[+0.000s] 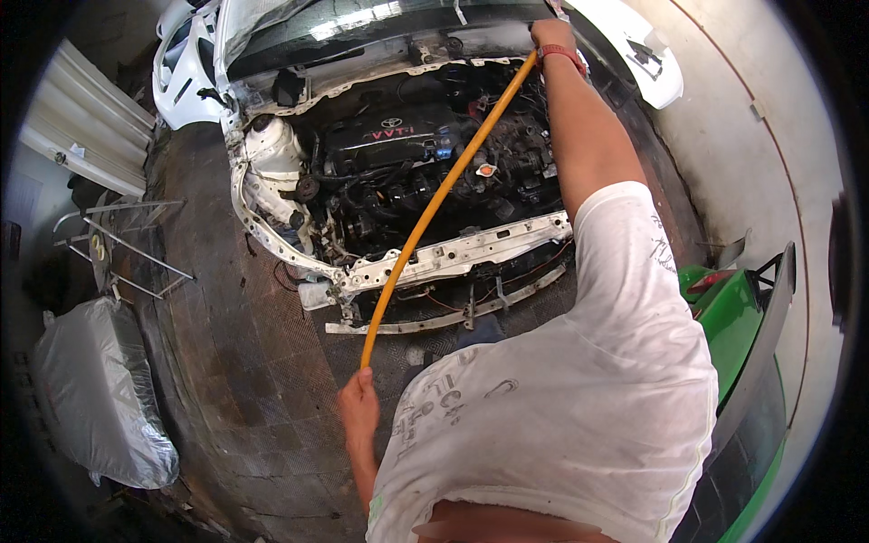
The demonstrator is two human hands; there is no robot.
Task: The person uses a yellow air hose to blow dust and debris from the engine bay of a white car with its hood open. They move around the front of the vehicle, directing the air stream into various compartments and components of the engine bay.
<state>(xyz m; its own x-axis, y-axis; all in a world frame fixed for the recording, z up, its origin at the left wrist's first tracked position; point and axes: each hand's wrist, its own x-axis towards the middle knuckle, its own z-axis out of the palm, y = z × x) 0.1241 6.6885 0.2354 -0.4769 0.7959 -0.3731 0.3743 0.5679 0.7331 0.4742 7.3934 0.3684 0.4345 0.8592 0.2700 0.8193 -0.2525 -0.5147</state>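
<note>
A long, slim yellow tube slants across the open engine bay; I cannot tell whether it is a rigid rod or a hose. Its near lower end is in my left hand, closed with the thumb lying along it, low in front of the car. At the far right corner of the bay, near the windshield base, my right hand is closed at the tube's upper end, its fingers partly hidden. Below the tube lie the black engine cover and an orange-and-silver cap.
The car's bare white front crossmember runs between the engine and me, with a loose-looking lower bar beneath. A metal frame stand and a silver-covered object are at left. Green body panels lean by the right wall.
</note>
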